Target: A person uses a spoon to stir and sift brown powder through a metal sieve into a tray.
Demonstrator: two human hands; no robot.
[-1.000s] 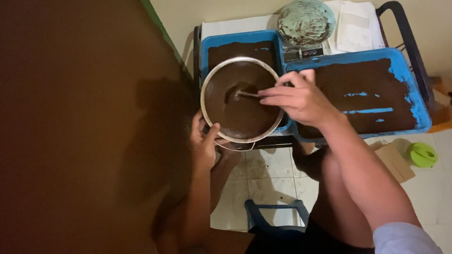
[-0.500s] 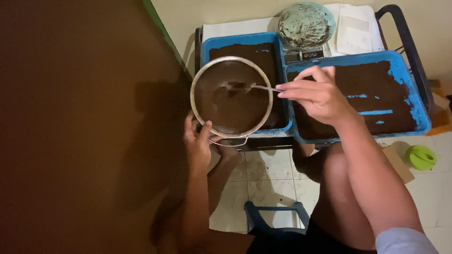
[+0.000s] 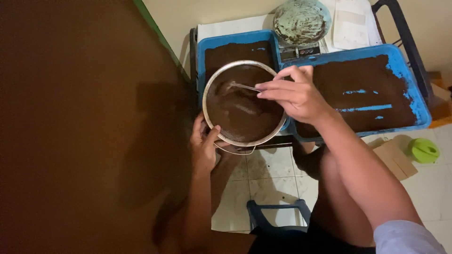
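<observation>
Gripping sieve (image 3: 242, 106) rim: left hand (image 3: 203, 146) curled | right hand (image 3: 294, 94) pinching spoon (image 3: 242, 86)

green lid (image 3: 423, 149) on tiled floor (image 3: 278, 176); cardboard piece (image 3: 395, 159) beside it; smeared round bowl (image 3: 301, 21) on scale (image 3: 301, 50).

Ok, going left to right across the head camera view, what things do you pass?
Brown wall → left hand on the sieve's rim → round metal sieve of brown powder → right hand holding a thin tool → right blue tray of brown powder → green lid on the floor.
</observation>
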